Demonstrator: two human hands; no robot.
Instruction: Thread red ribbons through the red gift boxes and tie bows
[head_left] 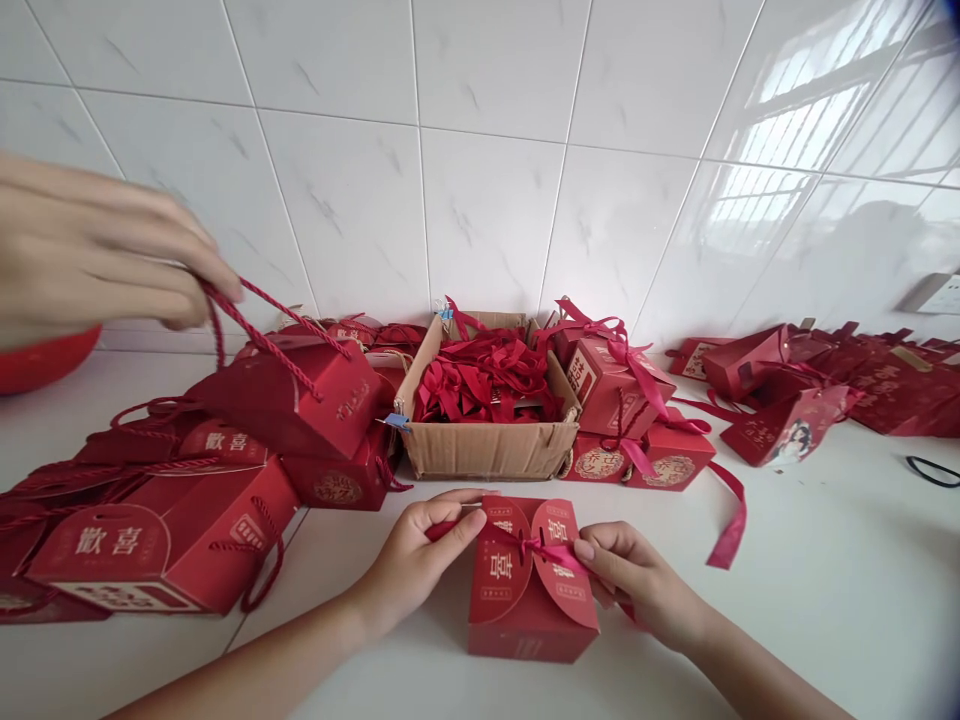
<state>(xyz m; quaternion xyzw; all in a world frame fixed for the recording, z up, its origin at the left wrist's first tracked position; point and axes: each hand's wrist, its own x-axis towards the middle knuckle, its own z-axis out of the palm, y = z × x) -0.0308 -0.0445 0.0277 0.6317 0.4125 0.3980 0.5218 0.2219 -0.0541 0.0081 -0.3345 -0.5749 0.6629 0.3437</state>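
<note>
A red gift box (525,635) with rounded, overlapping flaps stands on the white counter in front of me. A red ribbon (551,553) runs through its top and is crossed in a knot at the middle. My left hand (431,545) pinches one side of the ribbon between thumb and fingers at the box's left edge. On the right edge, my right hand (630,575) grips the other side, with a ribbon tail hanging below the fingers. Both hands are close against the box.
A cardboard box (487,450) of loose red ribbons stands behind. Red boxes with cord handles (172,540) are piled left, ribboned boxes (619,385) right, and flattened red boxes (892,390) farther right. At upper left, another person's hand (105,250) holds a red box (300,390) by its cord.
</note>
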